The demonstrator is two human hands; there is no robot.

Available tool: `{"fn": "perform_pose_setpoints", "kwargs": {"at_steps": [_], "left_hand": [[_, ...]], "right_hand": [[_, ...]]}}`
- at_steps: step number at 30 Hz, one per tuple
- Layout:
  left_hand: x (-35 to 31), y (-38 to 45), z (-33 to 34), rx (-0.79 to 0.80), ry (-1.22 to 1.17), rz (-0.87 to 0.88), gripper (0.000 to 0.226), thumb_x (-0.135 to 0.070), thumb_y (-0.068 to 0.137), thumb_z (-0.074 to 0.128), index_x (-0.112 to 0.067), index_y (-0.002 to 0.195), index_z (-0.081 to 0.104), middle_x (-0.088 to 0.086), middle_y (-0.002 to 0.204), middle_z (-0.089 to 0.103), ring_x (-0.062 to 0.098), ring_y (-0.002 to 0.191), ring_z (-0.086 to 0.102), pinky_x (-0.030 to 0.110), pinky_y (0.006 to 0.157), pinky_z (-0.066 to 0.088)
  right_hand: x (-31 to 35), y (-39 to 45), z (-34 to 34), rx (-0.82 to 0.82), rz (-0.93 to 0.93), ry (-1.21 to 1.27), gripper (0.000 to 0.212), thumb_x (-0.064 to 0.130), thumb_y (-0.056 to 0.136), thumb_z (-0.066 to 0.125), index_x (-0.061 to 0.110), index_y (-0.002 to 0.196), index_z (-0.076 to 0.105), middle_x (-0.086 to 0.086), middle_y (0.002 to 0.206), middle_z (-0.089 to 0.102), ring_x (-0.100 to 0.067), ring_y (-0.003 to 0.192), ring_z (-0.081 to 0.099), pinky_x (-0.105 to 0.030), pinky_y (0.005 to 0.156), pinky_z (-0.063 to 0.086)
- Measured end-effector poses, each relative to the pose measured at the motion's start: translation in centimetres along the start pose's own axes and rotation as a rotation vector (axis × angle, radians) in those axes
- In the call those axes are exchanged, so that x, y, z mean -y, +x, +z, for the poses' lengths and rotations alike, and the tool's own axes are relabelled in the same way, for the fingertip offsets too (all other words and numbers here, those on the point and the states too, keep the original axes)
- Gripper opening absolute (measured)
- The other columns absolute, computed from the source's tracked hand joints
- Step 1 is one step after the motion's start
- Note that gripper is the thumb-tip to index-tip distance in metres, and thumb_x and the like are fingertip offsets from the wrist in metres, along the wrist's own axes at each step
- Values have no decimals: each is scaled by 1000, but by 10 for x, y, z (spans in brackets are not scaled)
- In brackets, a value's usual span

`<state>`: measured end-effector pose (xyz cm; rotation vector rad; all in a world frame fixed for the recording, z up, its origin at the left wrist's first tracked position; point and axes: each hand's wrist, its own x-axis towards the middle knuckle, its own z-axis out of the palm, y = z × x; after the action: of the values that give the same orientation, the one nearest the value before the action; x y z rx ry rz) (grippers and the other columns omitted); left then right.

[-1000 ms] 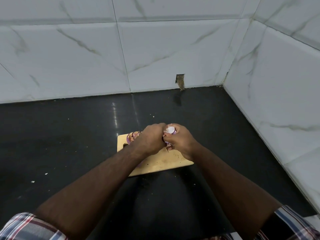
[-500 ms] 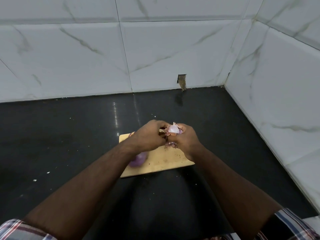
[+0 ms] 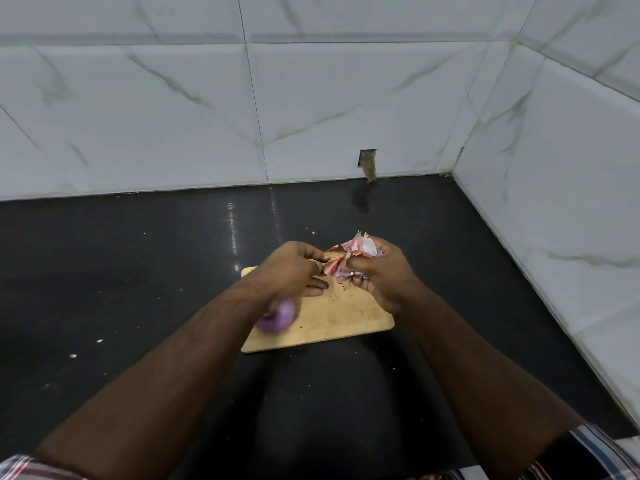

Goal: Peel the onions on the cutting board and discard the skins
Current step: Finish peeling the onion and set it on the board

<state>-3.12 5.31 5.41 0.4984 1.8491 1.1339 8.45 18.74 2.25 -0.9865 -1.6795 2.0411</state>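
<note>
A small wooden cutting board lies on the black counter. My right hand grips an onion above the board's far edge, with loose pink skin hanging from it. Just left of it, my left hand pinches the edge of that skin. A peeled purple onion rests on the board's left part, half hidden under my left wrist.
The black counter runs to white marble-tiled walls at the back and right. A small hole sits low in the back wall. Pale crumbs dot the counter at the left.
Both hands have lifted slightly and drawn apart, pulling skin away from the held onion. The peeled purple onion has come into sight under my left wrist.
</note>
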Motion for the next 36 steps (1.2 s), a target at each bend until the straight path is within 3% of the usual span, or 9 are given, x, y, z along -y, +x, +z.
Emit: {"fn": "perform_pose_setpoints", "kwargs": {"at_steps": [3,6,11,17,20,22,25,28,36], "left_hand": [[2,4,4,-25,-169,-4,20,1,103,51,-6,92,67,16,80,74,19,70,74,31,70,64],[3,7,5,-73,-143,28,19,1,98,59,-7,84,68,13,75,73,15,62,72,28,63,64],[0,4,6,-127,-60,102,9,5,91,68,-4,91,71,10,75,74,14,63,71,27,61,63],[-1,7,8,-188,274,261,21,2,85,74,-15,74,68,9,74,76,22,68,77,40,71,65],[-4,5,6,-55,419,240,15,3,82,75,-12,83,74,8,80,76,15,70,72,39,75,64],[-5,3,2,56,449,203,28,7,82,70,-14,101,77,6,93,76,13,79,68,35,77,60],[-6,12,-8,-76,641,255,44,4,91,64,-17,129,68,2,116,73,13,101,69,32,91,58],[-3,24,-6,-218,1057,315,33,-2,95,57,-15,122,71,4,113,74,19,99,70,33,89,58],[21,29,40,-61,1433,307,26,-14,100,55,-3,122,62,17,125,56,31,109,60,41,87,57]], "right_hand": [[1,-1,1,24,-13,-2,31,-12,82,66,5,107,69,-21,101,73,-25,81,72,-42,77,58],[0,0,1,32,-9,-8,33,-12,82,66,6,110,68,-20,101,73,-25,83,73,-35,68,57],[3,-1,1,105,-5,-8,28,-10,82,71,8,103,70,-10,90,74,-25,82,72,-36,72,60],[1,-3,7,123,-20,-46,27,-3,79,76,0,105,69,-24,97,70,-34,87,65,-59,88,54],[-1,-2,5,68,-5,-55,24,-4,80,75,2,103,69,-20,94,72,-31,84,68,-56,87,55],[-2,-1,1,34,5,-69,23,-4,81,73,4,102,70,-18,92,74,-30,82,70,-54,85,56],[-3,3,-9,-14,35,-51,19,-3,83,72,8,98,70,-12,82,75,-27,79,71,-42,75,58],[-5,5,-19,-88,71,-11,19,-1,82,73,11,96,70,-11,82,75,-23,76,71,-30,62,55],[-15,3,-27,-96,77,25,16,-5,82,72,9,90,68,-8,72,74,-27,73,68,-28,56,50]]}}
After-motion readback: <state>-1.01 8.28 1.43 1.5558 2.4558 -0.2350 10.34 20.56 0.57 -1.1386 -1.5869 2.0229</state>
